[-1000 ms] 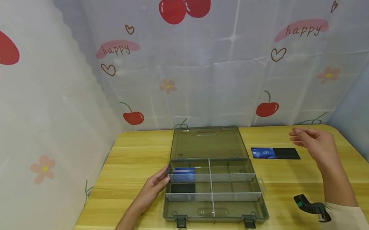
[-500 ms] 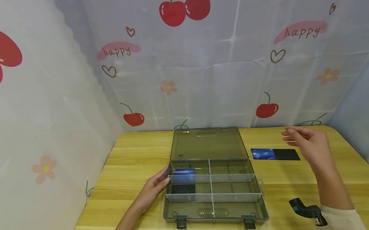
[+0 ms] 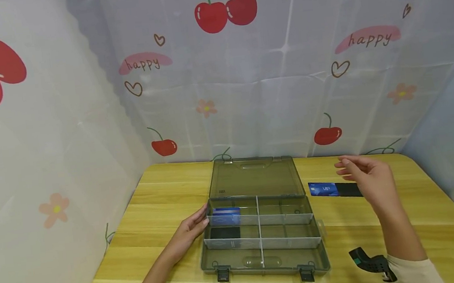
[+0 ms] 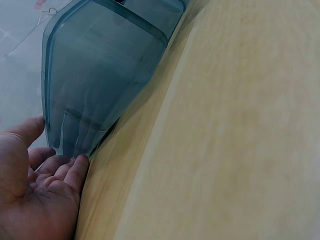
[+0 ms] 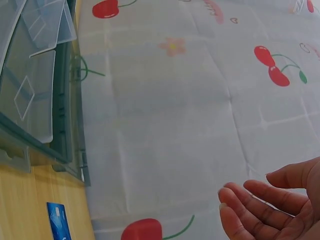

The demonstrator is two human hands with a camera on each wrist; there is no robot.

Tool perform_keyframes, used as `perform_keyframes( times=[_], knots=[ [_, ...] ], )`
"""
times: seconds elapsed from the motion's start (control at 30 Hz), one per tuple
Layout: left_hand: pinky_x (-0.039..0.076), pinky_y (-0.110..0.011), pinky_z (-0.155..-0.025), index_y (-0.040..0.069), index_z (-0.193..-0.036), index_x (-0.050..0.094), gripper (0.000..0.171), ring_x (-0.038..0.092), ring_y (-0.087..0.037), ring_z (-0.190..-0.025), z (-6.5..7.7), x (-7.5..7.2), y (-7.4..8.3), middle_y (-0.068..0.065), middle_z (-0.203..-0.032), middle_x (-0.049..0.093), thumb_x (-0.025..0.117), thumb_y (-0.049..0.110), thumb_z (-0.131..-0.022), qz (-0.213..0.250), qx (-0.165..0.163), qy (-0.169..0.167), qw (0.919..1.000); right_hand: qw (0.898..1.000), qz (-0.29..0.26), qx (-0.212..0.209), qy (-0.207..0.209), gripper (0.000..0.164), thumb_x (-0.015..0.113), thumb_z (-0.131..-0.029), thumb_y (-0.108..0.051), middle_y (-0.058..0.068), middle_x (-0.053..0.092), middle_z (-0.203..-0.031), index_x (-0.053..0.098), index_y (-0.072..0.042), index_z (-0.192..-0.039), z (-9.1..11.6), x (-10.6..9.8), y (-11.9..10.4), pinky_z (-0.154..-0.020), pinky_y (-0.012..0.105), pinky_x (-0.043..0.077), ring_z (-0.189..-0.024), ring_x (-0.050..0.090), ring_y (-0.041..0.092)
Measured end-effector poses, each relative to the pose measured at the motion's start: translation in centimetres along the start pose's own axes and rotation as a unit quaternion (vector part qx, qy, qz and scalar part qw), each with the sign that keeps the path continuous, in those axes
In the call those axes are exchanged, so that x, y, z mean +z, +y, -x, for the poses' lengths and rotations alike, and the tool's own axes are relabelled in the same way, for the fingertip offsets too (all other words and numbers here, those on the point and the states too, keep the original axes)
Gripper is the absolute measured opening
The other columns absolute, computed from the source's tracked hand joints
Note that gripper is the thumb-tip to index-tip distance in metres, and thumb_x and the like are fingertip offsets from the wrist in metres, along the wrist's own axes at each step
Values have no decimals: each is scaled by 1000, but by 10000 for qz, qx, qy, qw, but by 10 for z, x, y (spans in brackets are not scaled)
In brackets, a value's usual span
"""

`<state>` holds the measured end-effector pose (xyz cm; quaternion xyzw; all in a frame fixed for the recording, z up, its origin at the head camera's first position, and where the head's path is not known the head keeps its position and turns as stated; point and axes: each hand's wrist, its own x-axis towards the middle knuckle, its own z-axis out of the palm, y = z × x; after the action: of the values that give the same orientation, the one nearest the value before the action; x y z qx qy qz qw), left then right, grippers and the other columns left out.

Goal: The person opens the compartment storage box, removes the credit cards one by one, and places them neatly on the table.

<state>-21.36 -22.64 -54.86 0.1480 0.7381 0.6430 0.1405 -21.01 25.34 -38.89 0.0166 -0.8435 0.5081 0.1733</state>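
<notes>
A dark translucent compartment box (image 3: 264,272) lies on the table with its lid (image 3: 255,177) folded back. My left hand (image 3: 190,230) rests against the box's left side; in the left wrist view its fingertips (image 4: 80,162) touch the outer wall, thumb near the rim. The back left compartment holds a blue card (image 3: 227,215), the one in front of it a black card (image 3: 225,233). My right hand (image 3: 374,181) hovers with loosely bent fingers and nothing in them. Below it lie a blue "VIP" card (image 3: 322,189) and a black card (image 3: 347,189), whose right end the hand hides.
White dividers (image 3: 289,242) split the box into several compartments. Two latches (image 3: 223,274) stick out at its front. Cherry-print cloth (image 3: 246,88) stands behind the wooden table (image 3: 165,185) and along both sides.
My right hand has moved left, closer to the cards and box, and now covers the black card's right end. The left hand and the box have stayed in place.
</notes>
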Motion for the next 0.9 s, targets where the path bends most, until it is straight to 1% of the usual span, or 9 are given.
perform_keyframes(
  times=[0.17,0.37,0.57,0.8,0.9],
  knots=[
    [32,-30,-115,15,-163,24,64,21,-21,-153,0,0,0,-1,-167,20,52,32,-108,13,-29,12,10000,9998,57,-157,-54,40,55,-106,-29,-1,75,-105,67,1,-130,2,6,-5,-74,13,56,-86,70,2],
    [32,-31,-116,15,-163,24,64,21,-20,-152,0,0,0,-1,-167,20,52,32,-108,15,-41,23,10000,9995,78,-246,-169,39,56,-106,-30,7,75,-108,69,-2,-130,6,12,-13,-75,14,57,-87,71,4],
    [33,-33,-116,16,-162,25,63,22,-19,-152,-1,0,1,0,-167,21,53,32,-107,26,-64,41,10000,9989,249,-244,-320,40,54,-107,-31,18,73,-113,69,-1,-128,11,19,-22,-76,13,56,-86,70,0],
    [34,-33,-115,17,-162,26,63,22,-19,-152,-1,0,0,0,-167,22,53,33,-107,19,-76,47,10000,9972,460,-430,-401,39,56,-106,-32,16,75,-109,71,-2,-126,18,27,-31,-73,11,54,-88,72,5],
    [34,-33,-115,17,-163,25,64,22,-19,-152,0,0,0,0,-167,21,53,33,-107,20,-69,27,10000,9965,465,-499,-474,37,57,-106,-30,15,75,-108,71,-2,-125,21,30,-34,-68,13,54,-86,71,1]
  ],
)
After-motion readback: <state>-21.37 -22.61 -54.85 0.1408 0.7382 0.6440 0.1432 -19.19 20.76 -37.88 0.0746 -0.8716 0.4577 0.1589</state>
